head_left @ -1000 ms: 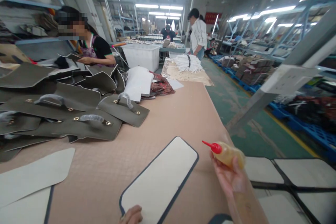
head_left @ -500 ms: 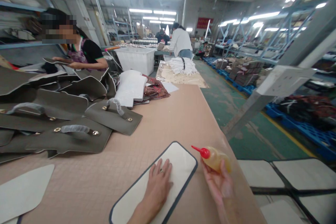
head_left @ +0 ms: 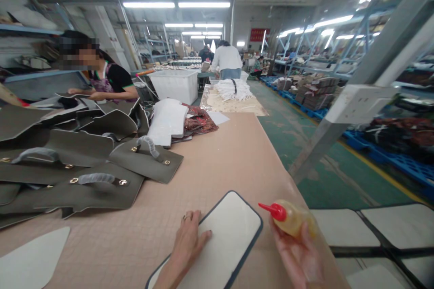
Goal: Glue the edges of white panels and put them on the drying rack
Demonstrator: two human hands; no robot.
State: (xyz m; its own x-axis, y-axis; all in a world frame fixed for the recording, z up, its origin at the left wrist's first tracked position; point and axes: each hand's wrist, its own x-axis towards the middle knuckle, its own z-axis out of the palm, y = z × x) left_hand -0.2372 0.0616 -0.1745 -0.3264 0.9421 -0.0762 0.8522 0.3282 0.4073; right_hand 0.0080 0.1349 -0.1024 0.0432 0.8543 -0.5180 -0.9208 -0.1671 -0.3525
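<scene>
A cream panel with a dark rim and rounded corners (head_left: 233, 230) lies slantwise on the tan-covered table in front of me. My left hand (head_left: 188, 241) rests at its left edge, thumb out on the cream face, fingers apart from the thumb and reaching over the rim. To the right of the panel, my right hand (head_left: 294, 248) holds a squeeze bottle (head_left: 294, 220) of yellowish liquid, palm up. Its red nozzle points left, toward the panel's upper right corner, without touching it.
Olive bag pieces with wrapped handles (head_left: 91, 189) are piled at the left. Behind lie white sheets (head_left: 167, 119). A loose cream piece (head_left: 34, 257) sits at lower left. More panels (head_left: 346, 228) lie right of the table. A co-worker (head_left: 111, 81) stands beyond the pile; a post (head_left: 328, 131) leans at right.
My left hand has slid from the middle of the panel to its left edge. The bottle in my right hand appears slightly lower and further right, as the view has shifted.
</scene>
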